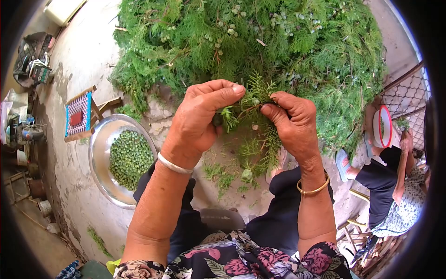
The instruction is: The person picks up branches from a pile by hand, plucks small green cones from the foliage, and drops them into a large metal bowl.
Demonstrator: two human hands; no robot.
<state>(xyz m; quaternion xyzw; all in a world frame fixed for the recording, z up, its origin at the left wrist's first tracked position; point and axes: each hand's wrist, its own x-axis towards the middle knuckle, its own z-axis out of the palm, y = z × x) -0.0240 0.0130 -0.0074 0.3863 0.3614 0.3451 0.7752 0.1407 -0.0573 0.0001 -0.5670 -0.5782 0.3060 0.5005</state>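
Observation:
My left hand (200,114) is closed round a bit of green sprig, with its thumb and forefinger together at the tip; part of what it holds is hidden by the fingers. Just to its right, my right hand (295,125) pinches the brown stem of a green branch (253,104), whose leafy ends hang below the fingers. Beyond both hands lies a large heap of cut evergreen branches (251,42) with pale seed cones among them. A round metal basin (98,160) stands left of my left forearm, and small green cones (131,158) lie in it.
A small woven stool (79,115) is beyond the basin. At the right, a seated person (395,186) has a white bowl with a red rim (383,126) close by. Green scraps (220,179) lie on the ground between my knees. Various household items line the far left.

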